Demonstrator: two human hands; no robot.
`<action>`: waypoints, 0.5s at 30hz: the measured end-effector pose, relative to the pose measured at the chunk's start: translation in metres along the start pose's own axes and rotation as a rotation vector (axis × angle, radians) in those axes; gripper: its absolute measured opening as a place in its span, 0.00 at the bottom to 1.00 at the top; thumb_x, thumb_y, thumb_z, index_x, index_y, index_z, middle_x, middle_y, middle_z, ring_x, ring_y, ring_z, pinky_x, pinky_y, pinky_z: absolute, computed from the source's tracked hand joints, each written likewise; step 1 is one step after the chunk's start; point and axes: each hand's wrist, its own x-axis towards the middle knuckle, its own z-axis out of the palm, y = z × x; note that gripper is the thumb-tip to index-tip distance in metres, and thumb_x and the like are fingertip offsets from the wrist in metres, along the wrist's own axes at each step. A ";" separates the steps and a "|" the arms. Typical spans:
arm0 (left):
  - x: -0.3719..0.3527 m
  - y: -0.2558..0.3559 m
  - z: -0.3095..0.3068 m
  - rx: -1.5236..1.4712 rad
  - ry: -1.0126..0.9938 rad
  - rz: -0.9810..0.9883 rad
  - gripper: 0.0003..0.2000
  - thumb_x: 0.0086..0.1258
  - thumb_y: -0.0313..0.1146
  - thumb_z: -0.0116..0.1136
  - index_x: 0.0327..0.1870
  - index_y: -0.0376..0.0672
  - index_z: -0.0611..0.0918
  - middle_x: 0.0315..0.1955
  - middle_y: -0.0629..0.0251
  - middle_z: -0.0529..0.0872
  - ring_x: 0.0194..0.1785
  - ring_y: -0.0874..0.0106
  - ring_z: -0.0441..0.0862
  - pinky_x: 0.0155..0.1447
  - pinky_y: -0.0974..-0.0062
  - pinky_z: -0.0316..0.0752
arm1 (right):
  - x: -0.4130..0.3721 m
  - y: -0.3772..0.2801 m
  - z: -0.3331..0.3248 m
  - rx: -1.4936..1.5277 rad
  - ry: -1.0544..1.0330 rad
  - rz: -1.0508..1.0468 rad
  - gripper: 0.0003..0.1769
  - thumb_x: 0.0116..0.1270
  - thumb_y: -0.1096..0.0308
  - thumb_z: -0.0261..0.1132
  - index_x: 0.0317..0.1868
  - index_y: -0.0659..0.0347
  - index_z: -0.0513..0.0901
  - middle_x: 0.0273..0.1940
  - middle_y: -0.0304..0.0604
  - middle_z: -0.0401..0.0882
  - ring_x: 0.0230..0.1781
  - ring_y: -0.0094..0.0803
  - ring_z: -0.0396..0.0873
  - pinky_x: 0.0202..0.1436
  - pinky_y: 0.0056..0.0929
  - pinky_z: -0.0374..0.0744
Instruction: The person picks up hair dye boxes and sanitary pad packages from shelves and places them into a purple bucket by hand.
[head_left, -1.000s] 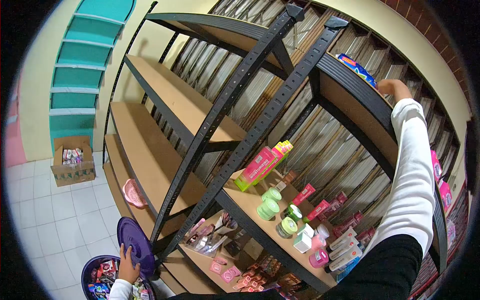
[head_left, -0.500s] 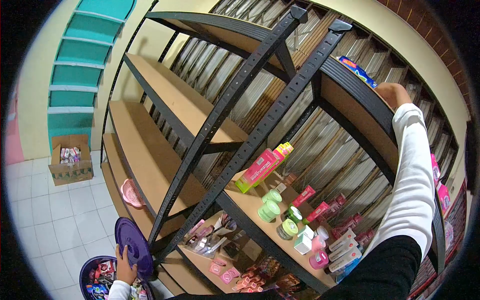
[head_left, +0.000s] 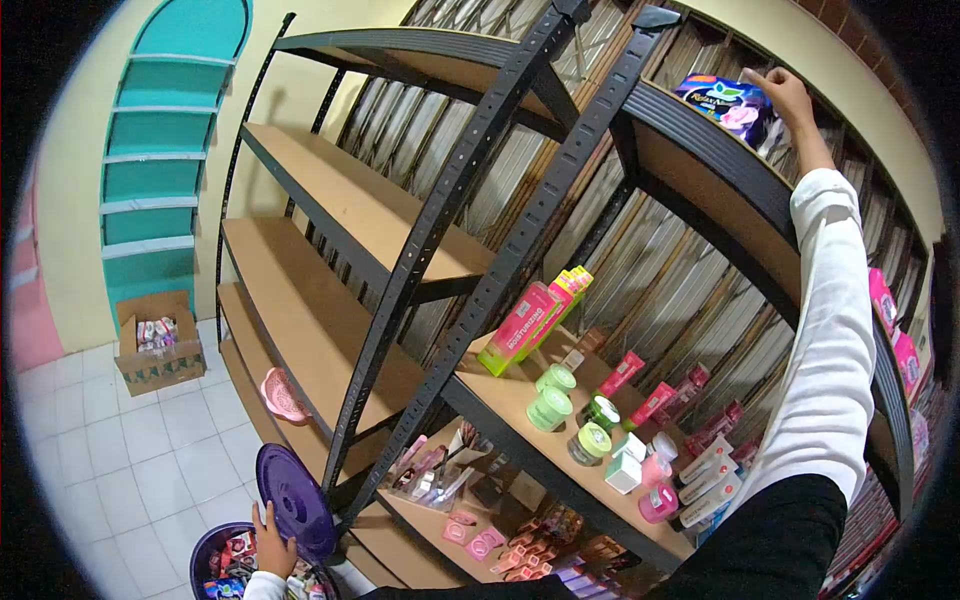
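My right hand (head_left: 788,98) is raised to the top shelf (head_left: 700,150). Its thumb and fingers pinch the upper right edge of a dark blue pack (head_left: 725,103) with a pink flower print, whose front faces me. Low on the left, my left hand (head_left: 272,545) is over the edge of a purple tub (head_left: 205,560) full of small colourful packs. Its fingers are stretched out and apart, against or just in front of a purple lid (head_left: 298,495) that stands tilted. Whether the fingers bear the lid is hard to tell.
A shelf (head_left: 600,450) below my right arm carries jars, tubes and a pink moisturizing box (head_left: 525,325). Black rack posts (head_left: 470,340) rise before me. A pink basket (head_left: 284,395) sits on a low shelf at left. A cardboard box (head_left: 160,345) stands on the tiles.
The blue pack has come upright, showing its front, and my right hand has shifted to its top edge. The view has tilted slightly. My left hand stays by the lid.
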 end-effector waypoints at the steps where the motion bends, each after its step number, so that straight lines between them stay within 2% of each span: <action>1: -0.001 0.002 -0.002 0.005 0.006 0.008 0.41 0.50 0.21 0.62 0.68 0.37 0.57 0.70 0.40 0.43 0.68 0.42 0.58 0.67 0.63 0.62 | 0.003 0.001 0.002 -0.014 0.024 -0.006 0.40 0.44 0.32 0.69 0.44 0.60 0.83 0.33 0.42 0.82 0.37 0.32 0.80 0.40 0.28 0.75; 2: -0.003 0.003 -0.004 0.009 0.013 0.015 0.41 0.49 0.21 0.62 0.68 0.37 0.57 0.70 0.40 0.43 0.68 0.42 0.58 0.68 0.63 0.62 | 0.001 0.002 0.009 -0.009 0.029 0.130 0.47 0.40 0.29 0.69 0.54 0.57 0.78 0.45 0.47 0.80 0.47 0.36 0.79 0.48 0.34 0.75; 3: -0.005 0.002 -0.005 0.013 0.021 0.019 0.41 0.49 0.21 0.62 0.68 0.37 0.57 0.70 0.40 0.43 0.68 0.42 0.57 0.68 0.63 0.61 | -0.003 0.007 0.009 0.118 -0.148 0.219 0.47 0.40 0.30 0.68 0.55 0.56 0.77 0.48 0.48 0.79 0.48 0.38 0.78 0.51 0.38 0.74; 5: -0.007 -0.002 -0.007 0.033 0.050 0.038 0.40 0.49 0.21 0.63 0.67 0.38 0.58 0.70 0.40 0.44 0.69 0.43 0.55 0.69 0.63 0.60 | -0.039 -0.028 -0.013 0.381 -0.510 0.389 0.47 0.41 0.31 0.68 0.56 0.55 0.76 0.53 0.50 0.77 0.52 0.41 0.77 0.56 0.46 0.72; 7: -0.008 -0.001 -0.011 0.056 0.062 0.034 0.40 0.49 0.21 0.63 0.67 0.39 0.59 0.70 0.40 0.44 0.68 0.43 0.57 0.68 0.63 0.61 | -0.042 -0.024 -0.010 0.317 -0.400 0.335 0.44 0.42 0.35 0.68 0.56 0.56 0.76 0.55 0.52 0.75 0.51 0.46 0.77 0.49 0.52 0.76; 8: -0.009 0.001 -0.014 0.028 0.038 -0.013 0.40 0.50 0.22 0.63 0.68 0.40 0.59 0.69 0.40 0.44 0.68 0.43 0.59 0.67 0.62 0.63 | -0.046 -0.027 -0.013 0.343 -0.358 0.356 0.37 0.46 0.40 0.67 0.54 0.54 0.78 0.55 0.51 0.76 0.50 0.45 0.77 0.49 0.51 0.75; 9: -0.010 0.001 -0.017 0.074 0.048 0.012 0.40 0.50 0.23 0.63 0.68 0.42 0.59 0.70 0.41 0.45 0.67 0.43 0.60 0.66 0.62 0.64 | -0.031 -0.009 -0.006 0.332 -0.353 0.272 0.31 0.52 0.45 0.65 0.51 0.57 0.80 0.49 0.47 0.80 0.48 0.40 0.77 0.49 0.45 0.75; 10: -0.011 0.002 -0.022 0.099 0.044 0.006 0.40 0.52 0.25 0.63 0.69 0.43 0.58 0.70 0.42 0.45 0.66 0.44 0.62 0.67 0.61 0.64 | -0.026 -0.008 0.004 0.322 -0.312 0.216 0.30 0.53 0.46 0.65 0.51 0.57 0.80 0.48 0.46 0.80 0.47 0.40 0.77 0.49 0.44 0.75; 12: -0.012 0.003 -0.031 0.099 0.027 -0.052 0.40 0.53 0.27 0.63 0.70 0.46 0.58 0.70 0.42 0.46 0.66 0.44 0.63 0.67 0.60 0.64 | -0.040 -0.033 0.002 0.327 -0.168 0.103 0.29 0.53 0.48 0.65 0.51 0.58 0.79 0.47 0.46 0.80 0.47 0.39 0.78 0.49 0.42 0.75; 15: -0.019 -0.028 -0.033 0.106 0.078 -0.013 0.40 0.55 0.29 0.63 0.70 0.46 0.57 0.69 0.41 0.48 0.65 0.41 0.62 0.66 0.58 0.64 | -0.085 -0.113 0.001 0.399 -0.019 -0.060 0.27 0.54 0.51 0.66 0.51 0.58 0.79 0.46 0.45 0.80 0.46 0.37 0.78 0.49 0.39 0.75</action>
